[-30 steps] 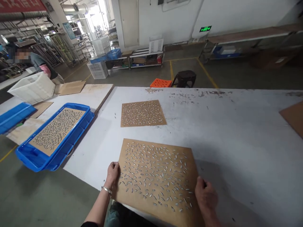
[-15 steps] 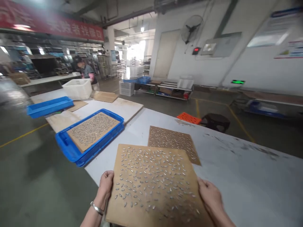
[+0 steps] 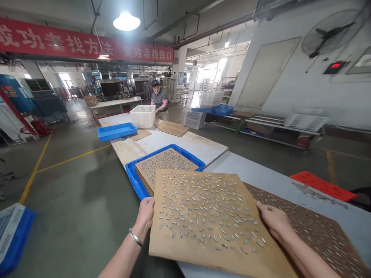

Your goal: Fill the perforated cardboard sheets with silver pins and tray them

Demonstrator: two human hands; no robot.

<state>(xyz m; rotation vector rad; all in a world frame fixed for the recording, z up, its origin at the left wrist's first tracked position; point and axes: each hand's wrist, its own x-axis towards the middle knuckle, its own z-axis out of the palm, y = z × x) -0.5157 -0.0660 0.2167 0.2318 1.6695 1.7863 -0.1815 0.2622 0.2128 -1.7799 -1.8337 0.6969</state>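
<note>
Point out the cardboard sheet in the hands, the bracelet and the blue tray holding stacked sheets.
Cardboard sheet (image 3: pixel 188 251), head view: bare strip along its near edge.
Bracelet (image 3: pixel 135 237), head view: middle of its silver band.
Blue tray (image 3: pixel 134 179), head view: bare left side.

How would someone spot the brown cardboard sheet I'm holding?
Find the white table, then the foreground's rectangular cardboard sheet bearing silvery slivers. Unlike the cardboard stack in the blue plastic tray or the darker brown sheet, your left hand and right hand hold it.
</note>
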